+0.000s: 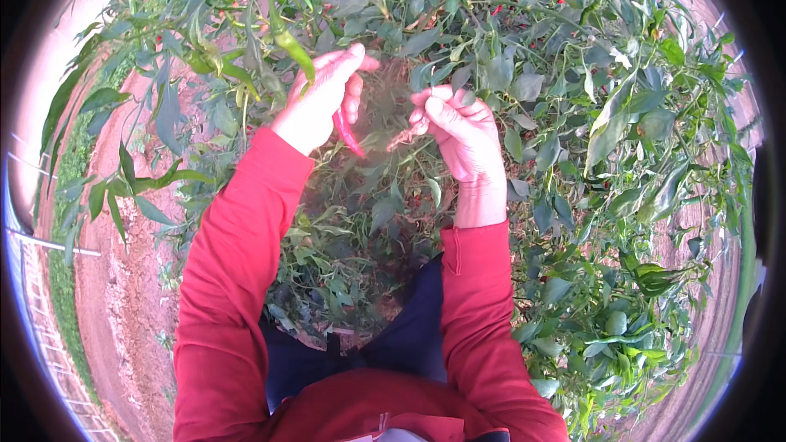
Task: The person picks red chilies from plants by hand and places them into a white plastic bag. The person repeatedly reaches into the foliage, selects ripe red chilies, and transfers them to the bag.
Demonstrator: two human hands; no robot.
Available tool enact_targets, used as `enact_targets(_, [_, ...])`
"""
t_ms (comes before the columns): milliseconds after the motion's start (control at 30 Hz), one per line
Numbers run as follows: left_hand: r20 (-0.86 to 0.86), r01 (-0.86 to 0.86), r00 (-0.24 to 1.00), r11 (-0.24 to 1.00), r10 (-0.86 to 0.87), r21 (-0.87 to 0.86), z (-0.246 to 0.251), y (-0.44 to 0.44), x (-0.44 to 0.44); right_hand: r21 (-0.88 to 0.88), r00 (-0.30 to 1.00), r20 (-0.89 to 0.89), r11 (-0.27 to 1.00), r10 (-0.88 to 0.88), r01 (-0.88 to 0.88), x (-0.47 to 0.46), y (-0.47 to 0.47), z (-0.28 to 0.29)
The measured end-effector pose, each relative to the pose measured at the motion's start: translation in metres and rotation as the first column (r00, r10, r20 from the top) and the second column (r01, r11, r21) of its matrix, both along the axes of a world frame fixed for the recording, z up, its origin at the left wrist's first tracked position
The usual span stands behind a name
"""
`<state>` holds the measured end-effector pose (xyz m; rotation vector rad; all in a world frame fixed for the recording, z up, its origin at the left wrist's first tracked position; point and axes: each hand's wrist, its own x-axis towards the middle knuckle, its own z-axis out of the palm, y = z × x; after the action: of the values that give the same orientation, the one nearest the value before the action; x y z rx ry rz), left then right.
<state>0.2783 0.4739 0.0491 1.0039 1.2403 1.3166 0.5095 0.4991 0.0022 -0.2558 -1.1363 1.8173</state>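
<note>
My left hand (325, 95) is at the upper middle, fingers curled, with a red chili pepper (349, 135) hanging from beneath its palm; the pepper's upper part is hidden by the hand. A green chili pepper (295, 55) on the plant overlaps the back of that hand. My right hand (457, 126), palm turned up, pinches a small thin piece of plant between thumb and fingers. By its fingertips is a shrivelled brownish plant piece (402, 137). The two hands are apart, among the leaves of the pepper plants (381, 209).
Leafy pepper plants (589, 196) with small red fruits spread along the right and top. Leaning branches (147, 187) reach out at the left. Bare soil (123, 294) and a green strip (67, 301) run along the left side. Dark trousers (399, 344) show below.
</note>
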Motion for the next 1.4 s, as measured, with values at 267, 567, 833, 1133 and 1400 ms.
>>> enact_targets(267, [0.114, -0.047, 0.992, 0.998, 0.051, -0.038, 0.005, -0.002, -0.021, 0.093, 0.841, 0.517, 0.966, 0.161, -0.242, 0.02, -0.018, 0.003])
enact_targets(567, [-0.13, 0.373, 0.92, 0.928, -0.37, 0.005, -0.003, -0.012, 0.023, 0.174, 0.89, 0.427, 0.98, -0.162, 0.095, -0.04, -0.019, -0.021])
enact_targets(833, [-0.217, 0.306, 0.939, 0.936, -0.267, 0.173, -0.017, -0.012, 0.019, 0.179, 0.902, 0.322, 0.954, -0.288, 0.241, -0.026, -0.01, -0.02])
enact_targets(1133, [-0.409, 0.226, 0.875, 0.966, -0.259, -0.127, -0.088, -0.021, 0.019, -0.085, 0.91, 0.159, 0.913, -0.382, 0.399, 0.008, 0.012, -0.019])
enact_targets(1400, [-0.582, 0.287, 0.778, 0.958, -0.238, -0.007, -0.118, -0.043, 0.094, -0.09, 0.813, 0.085, 0.809, -0.575, 0.581, 0.015, 0.018, -0.016])
